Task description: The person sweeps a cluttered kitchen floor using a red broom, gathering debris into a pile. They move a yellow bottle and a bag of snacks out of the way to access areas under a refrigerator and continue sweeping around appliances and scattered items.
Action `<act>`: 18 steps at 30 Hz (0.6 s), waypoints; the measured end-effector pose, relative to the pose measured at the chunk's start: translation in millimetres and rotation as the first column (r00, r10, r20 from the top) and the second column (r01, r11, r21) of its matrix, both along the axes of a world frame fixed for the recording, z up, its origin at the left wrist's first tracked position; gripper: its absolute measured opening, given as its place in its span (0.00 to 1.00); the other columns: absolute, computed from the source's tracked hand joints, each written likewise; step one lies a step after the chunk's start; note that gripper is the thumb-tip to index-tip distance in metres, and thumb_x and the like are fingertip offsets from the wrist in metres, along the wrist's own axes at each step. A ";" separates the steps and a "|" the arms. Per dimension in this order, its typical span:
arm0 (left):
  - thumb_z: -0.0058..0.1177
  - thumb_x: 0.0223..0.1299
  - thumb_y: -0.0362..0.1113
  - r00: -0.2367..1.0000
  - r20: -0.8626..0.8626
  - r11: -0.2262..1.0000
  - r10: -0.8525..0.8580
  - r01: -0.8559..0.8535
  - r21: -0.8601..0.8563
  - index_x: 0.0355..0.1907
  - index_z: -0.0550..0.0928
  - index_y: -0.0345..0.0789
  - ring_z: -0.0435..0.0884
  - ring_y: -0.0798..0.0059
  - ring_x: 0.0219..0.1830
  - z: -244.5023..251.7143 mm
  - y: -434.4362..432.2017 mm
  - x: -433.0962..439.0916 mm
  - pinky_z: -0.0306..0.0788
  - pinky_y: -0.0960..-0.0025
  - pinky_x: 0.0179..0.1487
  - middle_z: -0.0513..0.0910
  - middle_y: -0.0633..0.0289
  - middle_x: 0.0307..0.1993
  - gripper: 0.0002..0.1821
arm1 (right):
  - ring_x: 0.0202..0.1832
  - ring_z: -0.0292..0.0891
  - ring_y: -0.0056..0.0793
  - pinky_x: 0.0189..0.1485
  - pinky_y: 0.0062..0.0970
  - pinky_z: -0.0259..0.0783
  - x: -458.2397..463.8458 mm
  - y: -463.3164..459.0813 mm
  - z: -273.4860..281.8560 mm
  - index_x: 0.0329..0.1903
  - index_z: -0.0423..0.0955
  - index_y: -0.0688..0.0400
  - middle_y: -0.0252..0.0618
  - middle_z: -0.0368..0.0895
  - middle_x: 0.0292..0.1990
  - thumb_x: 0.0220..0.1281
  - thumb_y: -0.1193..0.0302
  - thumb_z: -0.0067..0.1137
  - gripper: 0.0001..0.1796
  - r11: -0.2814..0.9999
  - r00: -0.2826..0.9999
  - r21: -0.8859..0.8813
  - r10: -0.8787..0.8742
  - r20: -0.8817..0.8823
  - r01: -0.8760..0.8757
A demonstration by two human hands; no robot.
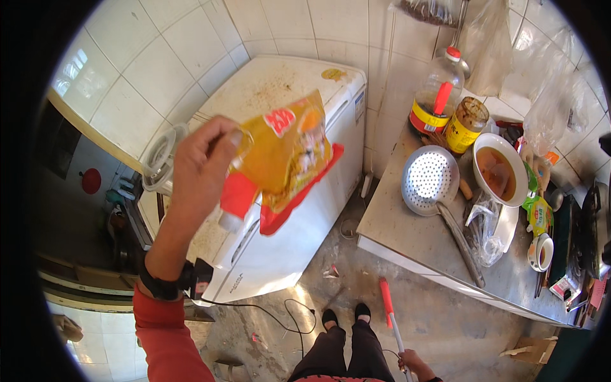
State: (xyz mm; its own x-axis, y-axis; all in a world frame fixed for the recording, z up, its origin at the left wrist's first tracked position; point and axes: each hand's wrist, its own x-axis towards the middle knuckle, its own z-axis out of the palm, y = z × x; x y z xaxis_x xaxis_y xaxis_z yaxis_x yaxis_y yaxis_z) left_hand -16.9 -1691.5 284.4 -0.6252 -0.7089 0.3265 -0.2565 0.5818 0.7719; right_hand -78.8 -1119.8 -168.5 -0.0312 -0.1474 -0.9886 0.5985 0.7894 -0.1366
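Observation:
In my raised left hand is a yellow and red printed plastic food package, pinched by its near edge between thumb and fingers. It hangs over the front of a white chest freezer, whose lid is speckled with brown dirt. A black strap with a small device circles my left wrist. Down by my legs, my right hand grips the pale shaft of a long-handled tool with a red head. The head points away from me, above the floor; its exact kind is unclear.
On the metal counter lies a perforated skimmer. Beyond stand a red-capped bottle, a jar and a bowl of brown liquid. A black cable trails over the floor. Clear plastic containers sit left of the freezer.

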 end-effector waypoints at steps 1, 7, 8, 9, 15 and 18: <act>0.45 0.58 0.30 0.998 0.015 0.991 0.067 -0.064 -0.116 0.28 0.72 0.31 0.62 0.90 0.25 7.6 -9.8 -5.9 0.58 0.84 0.29 0.68 0.72 0.22 0.05 | 0.14 0.64 0.28 0.14 0.29 0.65 -0.1 0.2 -2.4 0.30 0.61 0.62 0.39 0.66 0.16 0.59 0.73 0.44 0.06 1.000 0.999 0.009 -0.015 0.043 0.015; 0.44 0.56 0.31 0.952 -0.183 0.680 0.246 -0.304 -0.668 0.30 0.74 0.34 0.73 0.68 0.27 18.4 -89.0 -41.3 0.66 0.71 0.32 0.74 0.59 0.26 0.04 | 0.15 0.65 0.29 0.16 0.30 0.67 -2.9 -11.2 -28.9 0.34 0.60 0.61 0.40 0.66 0.19 0.59 0.72 0.43 0.06 0.999 0.999 0.030 0.042 0.012 -0.043; 0.44 0.56 0.31 0.934 -0.217 0.611 0.282 -0.350 -0.711 0.30 0.74 0.34 0.74 0.64 0.28 15.9 -103.3 -44.6 0.67 0.69 0.33 0.74 0.58 0.27 0.04 | 0.15 0.65 0.29 0.16 0.31 0.67 -3.1 -13.9 -31.0 0.34 0.60 0.61 0.40 0.67 0.19 0.59 0.72 0.43 0.06 0.999 0.999 0.027 0.033 0.010 -0.033; 0.44 0.56 0.32 0.919 -0.265 0.525 0.292 -0.386 -0.759 0.30 0.74 0.35 0.75 0.60 0.29 11.7 -117.7 -47.2 0.68 0.67 0.34 0.75 0.56 0.29 0.05 | 0.15 0.65 0.29 0.16 0.31 0.67 -3.7 -16.9 -32.3 0.34 0.60 0.61 0.40 0.67 0.19 0.59 0.72 0.43 0.06 0.999 1.000 0.022 0.026 0.009 -0.026; 0.39 0.61 0.48 0.822 -0.012 0.609 0.569 -0.432 -0.666 0.50 0.72 0.37 0.73 0.55 0.47 -32.3 -162.3 -48.9 0.66 0.63 0.49 0.72 0.52 0.46 0.21 | 0.16 0.66 0.29 0.17 0.31 0.68 -7.2 -23.1 -29.9 0.36 0.60 0.60 0.40 0.67 0.20 0.60 0.71 0.42 0.06 1.000 1.000 0.013 -0.020 0.015 0.020; 0.40 0.62 0.47 0.824 -0.021 0.616 0.566 -0.440 -0.653 0.55 0.67 0.30 0.69 0.54 0.53 -51.0 -131.0 -35.6 0.61 0.63 0.56 0.71 0.47 0.49 0.26 | 0.16 0.66 0.30 0.17 0.31 0.68 -8.1 -19.0 -23.9 0.36 0.60 0.60 0.41 0.67 0.21 0.60 0.71 0.42 0.06 0.999 0.998 0.007 -0.048 0.032 0.048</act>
